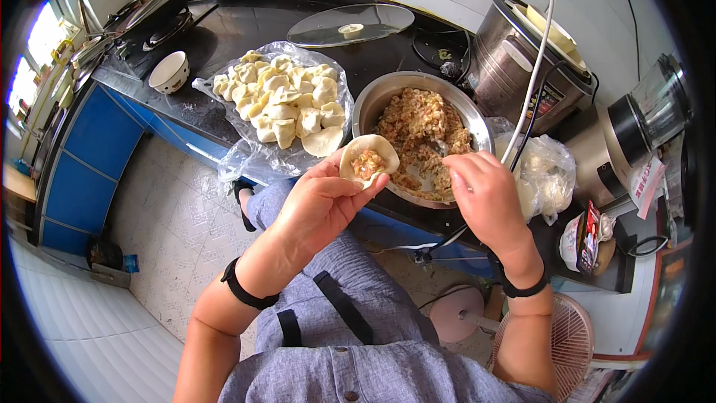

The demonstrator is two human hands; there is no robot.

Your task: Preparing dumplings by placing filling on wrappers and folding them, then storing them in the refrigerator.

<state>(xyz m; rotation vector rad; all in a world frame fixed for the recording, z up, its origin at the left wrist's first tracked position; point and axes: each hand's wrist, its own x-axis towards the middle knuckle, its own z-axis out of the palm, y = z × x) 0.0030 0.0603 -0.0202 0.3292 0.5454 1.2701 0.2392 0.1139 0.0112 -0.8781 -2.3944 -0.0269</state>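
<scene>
My left hand [330, 193] holds a round dough wrapper [349, 152] up in its fingers, with a mound of minced filling [368, 164] at its middle. The wrapper is cupped and its top is still unfolded. Behind it stands a steel bowl [366, 102] with more filling [417, 109] inside. My right hand [486, 193] is over the bowl's near right rim, fingers curled. Beside its fingertips a shiny metal piece, likely a spoon [440, 148], sticks out of the filling; whether the fingers grip it is hidden. Left of the bowl, several shaped dumplings [279, 95] and a flat wrapper [323, 141] lie on clear plastic [254, 158].
A glass lid [321, 25] lies on the black counter [246, 19] near the wall. A small white bowl [169, 71] stands at left. On the right are an electric cooker [503, 61], bagged dough [551, 179], a blender [632, 115] and a white cable [534, 73] hanging close to my right hand.
</scene>
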